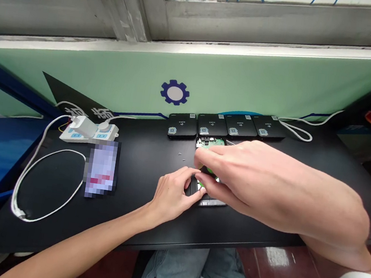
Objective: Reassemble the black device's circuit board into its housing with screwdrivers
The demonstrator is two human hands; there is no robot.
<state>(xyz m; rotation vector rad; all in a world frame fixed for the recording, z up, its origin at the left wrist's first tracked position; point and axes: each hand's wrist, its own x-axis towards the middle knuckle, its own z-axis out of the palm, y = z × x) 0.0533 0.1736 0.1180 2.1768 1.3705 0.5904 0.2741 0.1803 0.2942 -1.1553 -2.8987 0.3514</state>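
Observation:
An opened black device (213, 203) with a silver lower edge lies on the black desk. Its green circuit board (210, 142) shows at the top, and green and yellow parts peek out between my hands. My left hand (175, 186) grips the device's left and lower side, its thumb and forefinger curled round a corner. Over the middle of the device, my right hand (245, 177) has its thumb and fingers drawn together, close to the left forefinger. Whatever lies between those fingers is hidden. Two tiny screws (179, 154) lie left of the device.
Several black boxes (183, 125) with labels stand in a row behind the device. On the left are a white power strip (79, 133), a looped white cable (27, 218) and a blurred phone-like object (102, 169). A green panel (125, 75) borders the desk's back.

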